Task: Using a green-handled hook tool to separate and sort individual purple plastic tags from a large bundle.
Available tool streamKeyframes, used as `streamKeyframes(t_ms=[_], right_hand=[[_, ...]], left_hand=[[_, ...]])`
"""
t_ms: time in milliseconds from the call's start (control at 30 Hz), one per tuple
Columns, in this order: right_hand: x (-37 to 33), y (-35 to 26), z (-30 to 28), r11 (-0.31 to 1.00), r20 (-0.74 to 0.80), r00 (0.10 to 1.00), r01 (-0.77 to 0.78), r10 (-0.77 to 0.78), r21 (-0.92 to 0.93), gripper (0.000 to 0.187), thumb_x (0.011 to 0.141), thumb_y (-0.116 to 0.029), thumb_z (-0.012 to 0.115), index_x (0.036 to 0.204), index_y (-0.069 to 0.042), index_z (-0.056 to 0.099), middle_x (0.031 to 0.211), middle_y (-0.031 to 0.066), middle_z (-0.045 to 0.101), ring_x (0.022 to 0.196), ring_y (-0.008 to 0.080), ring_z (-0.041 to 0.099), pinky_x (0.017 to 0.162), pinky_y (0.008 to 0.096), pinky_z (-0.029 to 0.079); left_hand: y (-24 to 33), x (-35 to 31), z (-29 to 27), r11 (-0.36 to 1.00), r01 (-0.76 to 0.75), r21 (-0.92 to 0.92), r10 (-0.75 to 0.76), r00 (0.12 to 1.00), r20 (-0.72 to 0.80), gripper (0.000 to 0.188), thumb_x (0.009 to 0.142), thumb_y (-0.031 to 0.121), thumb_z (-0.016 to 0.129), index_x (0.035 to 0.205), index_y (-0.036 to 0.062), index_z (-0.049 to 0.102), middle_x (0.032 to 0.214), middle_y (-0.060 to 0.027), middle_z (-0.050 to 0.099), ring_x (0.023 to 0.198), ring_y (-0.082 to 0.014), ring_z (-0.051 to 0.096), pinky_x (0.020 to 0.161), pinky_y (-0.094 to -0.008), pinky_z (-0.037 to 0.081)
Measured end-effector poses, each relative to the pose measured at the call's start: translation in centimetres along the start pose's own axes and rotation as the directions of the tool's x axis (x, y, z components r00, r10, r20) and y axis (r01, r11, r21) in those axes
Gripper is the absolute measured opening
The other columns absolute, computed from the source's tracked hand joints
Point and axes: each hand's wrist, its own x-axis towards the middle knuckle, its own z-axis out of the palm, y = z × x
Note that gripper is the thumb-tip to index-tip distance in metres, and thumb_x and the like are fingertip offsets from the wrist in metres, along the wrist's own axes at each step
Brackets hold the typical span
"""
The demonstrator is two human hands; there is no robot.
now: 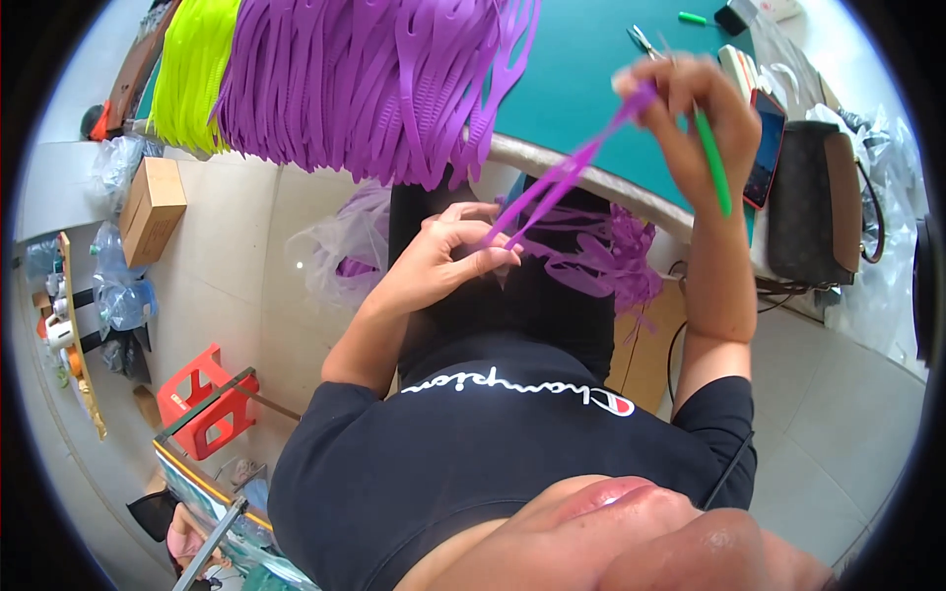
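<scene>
Stretched slantwise between my two hands is a purple rubber strap [569, 181] with two narrow strands. My left hand [434, 258] pinches its lower end between thumb and fingers, over my lap. Up over the table's near edge, my right hand [705, 113] grips the upper end and is slightly blurred. That same hand also holds a slim green-handled tool [711, 163], whose tip is too blurred to make out. Many more purple straps [345, 79] hang in a thick row over the table edge, beside a bunch of yellow-green straps [192, 79].
On the green tabletop [581, 89] lie small scissors [642, 41] and a phone [765, 148]. A dark bag [813, 202] sits by the right edge. Loose purple straps [601, 261] pile below the table. A red stool [209, 402] and a cardboard box [153, 210] stand left.
</scene>
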Motion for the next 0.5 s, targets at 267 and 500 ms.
streamKeyframes(t_ms=[267, 500], right_hand=[[19.8, 8.9, -0.2, 0.948, 0.065, 0.998, -0.045, 0.026, 0.314, 0.014, 0.081, -0.003, 0.064, 0.077, -0.004, 0.050, 0.077, 0.0083, 0.062, 0.067, 0.0130, 0.060, 0.059, 0.0252, 0.051], [28.9, 22.4, 1.7, 0.972, 0.026, 0.997, -0.060, 0.067, -0.226, 0.013, 0.076, -0.010, 0.064, 0.086, -0.005, 0.058, 0.092, 0.0137, 0.067, 0.086, 0.0227, 0.064, 0.073, 0.0353, 0.053]], left_hand=[[5.8, 1.2, -3.3, 0.856, -0.086, -0.510, -0.106, 0.935, -0.337, 0.027, 0.095, 0.008, 0.054, 0.119, -0.0040, 0.057, 0.076, -0.0038, 0.061, 0.063, -0.0083, 0.059, 0.057, -0.0205, 0.048], [8.0, 5.9, -5.0, 0.981, -0.092, -0.172, -0.040, 0.769, -0.638, 0.043, 0.092, 0.003, 0.054, 0.133, -0.0013, 0.045, 0.097, -0.0105, 0.062, 0.065, -0.0106, 0.061, 0.052, -0.0215, 0.050]])
